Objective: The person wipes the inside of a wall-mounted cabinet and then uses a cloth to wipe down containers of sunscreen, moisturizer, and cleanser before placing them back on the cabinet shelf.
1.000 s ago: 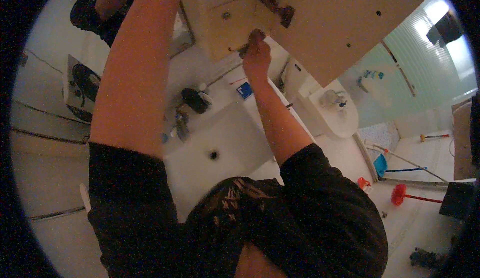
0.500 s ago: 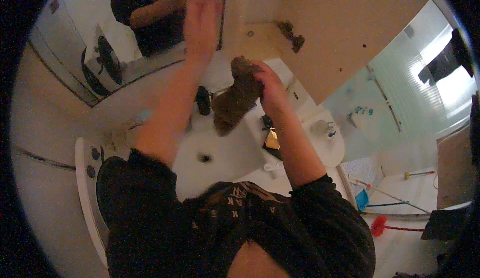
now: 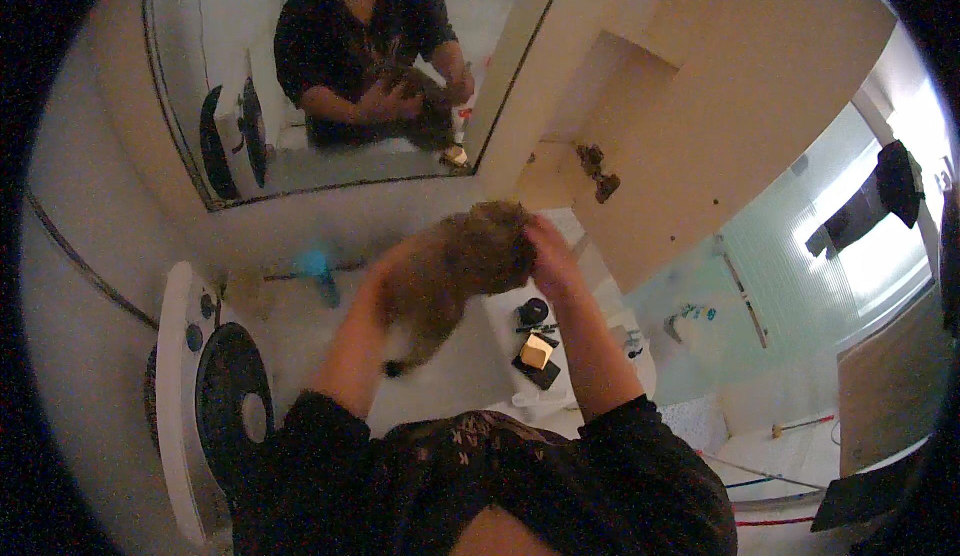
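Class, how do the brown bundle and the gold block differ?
The brown bundle is held by the right hand, the left hand against it; the gold block rests on a black flat item. The bundle is larger and irregular; the block is small and straight-edged.

Cannot identify brown fuzzy bundle, too blurred. Cannot separate fingers of left hand or fingertips of right hand from its smear. Cannot name blue patch at far left, smeared. Can see far mirror only partly, cut off by upper edge; near-left white appliance partly behind dark sleeve.
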`<state>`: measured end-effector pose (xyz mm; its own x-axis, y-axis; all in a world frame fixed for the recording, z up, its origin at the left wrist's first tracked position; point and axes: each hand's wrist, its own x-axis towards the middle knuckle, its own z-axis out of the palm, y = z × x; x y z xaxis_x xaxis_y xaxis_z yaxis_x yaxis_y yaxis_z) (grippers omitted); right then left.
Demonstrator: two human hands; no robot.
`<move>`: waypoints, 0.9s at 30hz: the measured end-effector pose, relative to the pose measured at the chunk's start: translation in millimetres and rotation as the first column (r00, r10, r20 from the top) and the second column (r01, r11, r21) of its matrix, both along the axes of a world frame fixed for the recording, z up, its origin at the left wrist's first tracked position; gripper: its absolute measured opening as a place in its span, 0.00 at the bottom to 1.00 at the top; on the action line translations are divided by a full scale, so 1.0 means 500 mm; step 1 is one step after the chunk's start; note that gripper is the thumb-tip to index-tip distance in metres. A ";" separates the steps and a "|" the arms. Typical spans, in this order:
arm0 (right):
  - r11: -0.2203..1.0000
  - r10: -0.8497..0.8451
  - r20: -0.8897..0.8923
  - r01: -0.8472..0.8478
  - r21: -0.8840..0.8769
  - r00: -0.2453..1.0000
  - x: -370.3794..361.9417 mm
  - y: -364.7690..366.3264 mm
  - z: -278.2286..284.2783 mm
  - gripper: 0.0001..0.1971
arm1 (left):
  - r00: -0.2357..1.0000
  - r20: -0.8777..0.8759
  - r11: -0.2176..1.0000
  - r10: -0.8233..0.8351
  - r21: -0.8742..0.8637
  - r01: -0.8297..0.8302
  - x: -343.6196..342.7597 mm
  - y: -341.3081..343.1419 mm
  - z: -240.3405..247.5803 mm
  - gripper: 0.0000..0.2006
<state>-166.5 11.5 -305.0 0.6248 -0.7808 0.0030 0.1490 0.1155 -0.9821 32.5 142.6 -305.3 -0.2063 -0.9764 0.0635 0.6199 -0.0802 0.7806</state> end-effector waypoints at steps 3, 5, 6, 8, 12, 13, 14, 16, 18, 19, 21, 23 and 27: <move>0.985 0.048 0.004 -0.048 0.164 0.999 0.015 0.033 -0.054 0.21 | 0.973 -0.093 0.976 0.211 -0.036 -0.215 -0.007 0.023 0.026 0.23; 0.992 0.041 -0.100 -0.029 0.121 0.994 0.022 0.084 -0.073 0.24 | 0.946 -0.095 0.942 0.310 -0.104 -0.320 -0.006 0.006 0.041 0.23; 1.000 -0.005 -0.198 0.006 0.004 0.980 0.012 0.093 -0.088 0.23 | 0.932 -0.070 0.920 0.355 -0.151 -0.361 -0.008 -0.013 0.058 0.24; 0.964 -0.158 -0.365 0.063 -0.258 0.918 -0.024 0.101 -0.116 0.23 | 0.915 -0.016 0.883 0.402 -0.258 -0.392 -0.020 -0.073 0.095 0.24; 0.914 0.254 -0.552 -0.384 -0.131 0.794 -0.086 0.085 -0.208 0.20 | 0.703 0.208 0.657 0.680 -0.599 -0.458 -0.008 -0.192 0.224 0.25; 0.880 0.216 -0.610 -0.423 -0.217 0.762 -0.096 0.092 -0.213 0.21 | 0.633 0.253 0.604 0.732 -0.671 -0.431 -0.018 -0.234 0.254 0.25; 0.833 0.171 -0.660 -0.465 -0.299 0.731 -0.103 0.101 -0.218 0.21 | 0.546 0.292 0.549 0.785 -0.736 -0.396 -0.030 -0.269 0.281 0.25; 0.887 0.200 -0.657 -0.419 -0.193 0.726 -0.093 0.134 -0.184 0.20 | 0.339 0.329 0.432 0.881 -0.851 -0.297 -0.046 -0.325 0.341 0.26; 0.948 0.239 -0.582 -0.317 -0.034 0.777 -0.146 0.119 -0.259 0.19 | 0.119 0.048 0.075 0.992 -0.969 -0.234 -0.084 -0.398 0.331 0.26; 0.916 0.226 -0.656 -0.386 -0.109 0.720 -0.163 0.102 -0.299 0.19 | 0.101 0.036 0.057 0.994 -0.975 -0.213 -0.075 -0.422 0.364 0.26; 0.910 0.233 -0.554 -0.380 -0.166 0.799 -0.210 0.092 -0.326 0.18 | 0.151 -0.041 -0.015 0.988 -0.985 -0.170 -0.088 -0.445 0.430 0.26; 0.888 0.257 -0.535 -0.415 -0.197 0.805 -0.215 0.084 -0.363 0.19 | 0.073 -0.129 -0.118 0.989 -0.983 -0.143 -0.080 -0.459 0.506 0.24; 0.931 0.281 -0.411 -0.351 -0.102 0.867 -0.206 0.087 -0.323 0.19 | -0.124 -0.307 -0.312 0.944 -0.950 -0.022 -0.076 -0.478 0.694 0.21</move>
<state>-269.5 54.7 -466.6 0.8165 -0.5504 -0.1742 -0.2588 -0.0793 -0.9627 -5.3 -96.5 41.8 -0.0163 0.1026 0.9946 -0.8497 0.5229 -0.0679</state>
